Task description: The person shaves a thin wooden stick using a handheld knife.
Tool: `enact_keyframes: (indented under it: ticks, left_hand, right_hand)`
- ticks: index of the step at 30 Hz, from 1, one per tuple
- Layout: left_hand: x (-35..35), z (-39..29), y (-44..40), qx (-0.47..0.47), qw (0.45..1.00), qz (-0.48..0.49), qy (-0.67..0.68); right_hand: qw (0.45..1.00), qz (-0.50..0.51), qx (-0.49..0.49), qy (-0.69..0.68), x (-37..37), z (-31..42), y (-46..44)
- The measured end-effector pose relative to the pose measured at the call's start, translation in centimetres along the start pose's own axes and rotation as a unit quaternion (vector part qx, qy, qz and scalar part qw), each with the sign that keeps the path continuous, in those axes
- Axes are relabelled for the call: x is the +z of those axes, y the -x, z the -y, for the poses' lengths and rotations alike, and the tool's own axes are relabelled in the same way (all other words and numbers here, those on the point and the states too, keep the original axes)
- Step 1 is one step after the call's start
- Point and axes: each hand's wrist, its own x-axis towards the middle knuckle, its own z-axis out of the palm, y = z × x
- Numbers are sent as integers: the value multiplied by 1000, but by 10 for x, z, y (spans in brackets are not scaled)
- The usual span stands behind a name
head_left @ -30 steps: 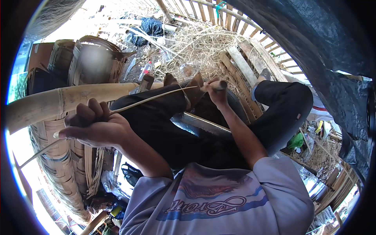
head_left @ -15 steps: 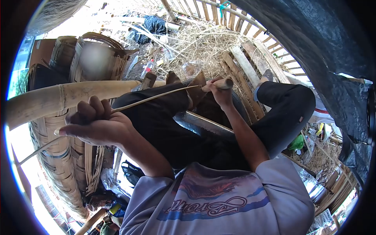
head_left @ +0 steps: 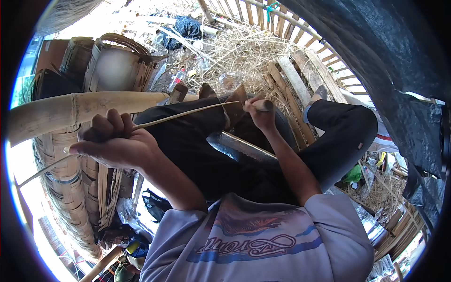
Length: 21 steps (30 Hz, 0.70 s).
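Observation:
My left hand is closed around a long thin bamboo strip, which runs out on both sides of the fist. The strip's far end tapers off just left of my right hand. That hand is wrapped round a thick wooden handle, whose round butt sticks out to the right. Whatever the handle carries at its other end is hidden or too small to make out. A brown pointed piece stands beside the strip's tip, between my legs.
A thick bamboo pole lies across the left side, over large woven bamboo rolls. Wooden planks and dry straw cover the ground ahead. A plastic bottle lies there too. Dark sheeting hangs at the right.
My right hand has shifted slightly left with the handle, which now points more toward me. The strip is still in my left hand, which has barely moved.

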Motion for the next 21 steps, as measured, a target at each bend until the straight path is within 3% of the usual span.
enact_keyframes:
  ticks: [1, 3, 5, 7, 11, 13, 15, 16, 21]
  left_hand:
    - [1, 0, -1, -7, 1000, 14, 22]
    - [4, 0, -1, -7, 1000, -9, 17]
    - [1, 0, -2, -11, 999, -36, 1]
    - [-2, 2, -3, -9, 999, 25, 44]
    - [3, 1, -3, 4, 999, 36, 32]
    - [7, -1, -1, -21, 999, -37, 12]
    - [-2, 1, -2, -16, 1000, 4, 25]
    - [-6, 2, -3, -12, 998, 47, 45]
    - [-5, 2, -4, -5, 999, 34, 29]
  right_hand:
    - [997, 24, 17, 76, -3, -15, 0]
    - [997, 1, 11, 81, -4, 8, -5]
    - [998, -7, 35, -56, -5, 26, -11]
    - [999, -7, 33, -28, -6, 23, -15]
    - [997, 14, -45, 55, -6, 0, -10]
    - [998, -2, 63, -18, -6, 11, -6]
    - [993, -4, 102, -67, -6, 27, -13]
    - [996, -20, 69, -59, -6, 32, -17]
    - [999, 6, -40, 22, -1, -11, -11]
